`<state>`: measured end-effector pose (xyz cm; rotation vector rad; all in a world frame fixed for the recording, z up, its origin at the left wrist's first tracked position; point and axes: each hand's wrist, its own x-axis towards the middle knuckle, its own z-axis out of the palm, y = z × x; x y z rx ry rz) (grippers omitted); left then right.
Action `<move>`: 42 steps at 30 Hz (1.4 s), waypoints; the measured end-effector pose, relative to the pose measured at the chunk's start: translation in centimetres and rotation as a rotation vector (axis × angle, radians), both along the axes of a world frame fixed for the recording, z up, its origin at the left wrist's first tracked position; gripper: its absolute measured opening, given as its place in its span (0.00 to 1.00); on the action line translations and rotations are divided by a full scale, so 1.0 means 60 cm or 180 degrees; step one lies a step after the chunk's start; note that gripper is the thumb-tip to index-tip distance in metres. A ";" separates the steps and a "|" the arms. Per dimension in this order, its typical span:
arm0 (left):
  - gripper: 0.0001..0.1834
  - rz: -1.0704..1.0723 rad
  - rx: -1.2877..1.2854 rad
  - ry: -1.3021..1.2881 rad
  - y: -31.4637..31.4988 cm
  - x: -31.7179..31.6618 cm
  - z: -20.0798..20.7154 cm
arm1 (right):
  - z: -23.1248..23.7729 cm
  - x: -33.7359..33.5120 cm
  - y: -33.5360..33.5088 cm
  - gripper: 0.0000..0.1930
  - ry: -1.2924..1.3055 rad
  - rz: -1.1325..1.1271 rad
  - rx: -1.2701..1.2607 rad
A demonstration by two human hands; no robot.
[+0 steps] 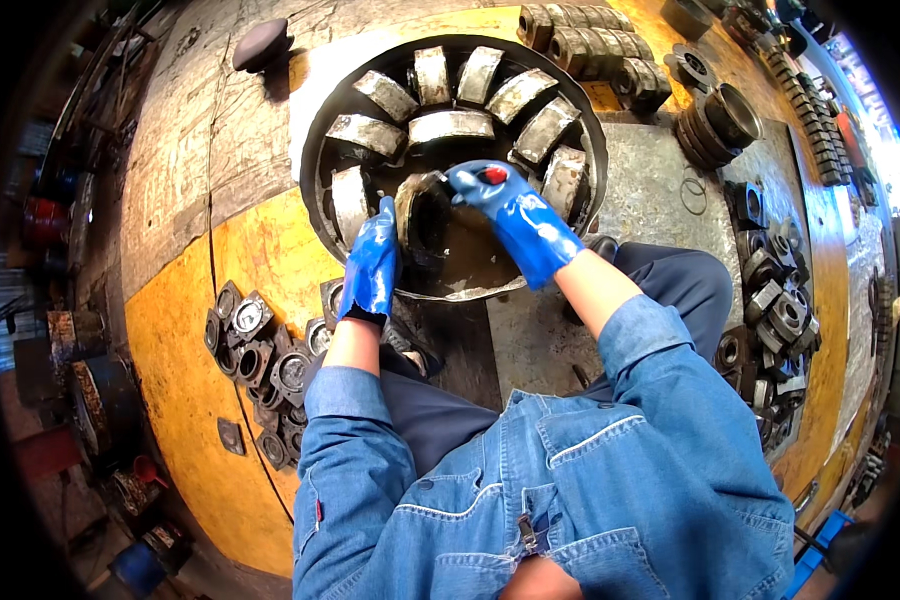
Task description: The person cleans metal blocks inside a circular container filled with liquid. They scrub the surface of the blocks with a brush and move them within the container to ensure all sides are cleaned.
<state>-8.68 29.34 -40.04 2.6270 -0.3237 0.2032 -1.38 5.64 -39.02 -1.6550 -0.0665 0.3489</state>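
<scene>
A round, dark-rimmed basin (316,128) holds brownish liquid and several curved metal blocks, set around its inner wall. In the near half of it a dark, ring-shaped metal part (410,218) stands on edge, wet and open toward the right. My left hand (373,258), in a wet blue rubber glove, grips the part's left side. My right hand (500,195), gloved the same way, is closed at the part's upper right edge. A small red patch shows among its fingers; what it holds is hidden. Another curved block (451,127) lies just beyond the hands.
Several flanged metal parts (253,318) are heaped on the yellow floor to my left. More nuts and fittings (785,315) lie to my right. Beyond the basin are rows of metal cylinders (595,48), a ribbed ring part (730,115) and a dark round-topped object (262,45).
</scene>
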 end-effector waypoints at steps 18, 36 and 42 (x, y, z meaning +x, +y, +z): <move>0.26 0.0281 -0.0467 0.0294 -0.012 -0.006 0.019 | 0.038 -0.001 -0.019 0.20 0.0568 -0.0527 -0.0474; 0.25 0.0544 -0.1224 0.0987 -0.029 -0.004 0.045 | -0.022 0.011 0.000 0.11 0.0268 -0.0142 0.0940; 0.29 0.0256 -0.0303 0.0261 -0.010 -0.004 0.014 | 0.030 0.003 -0.030 0.16 0.0541 -0.0559 0.0414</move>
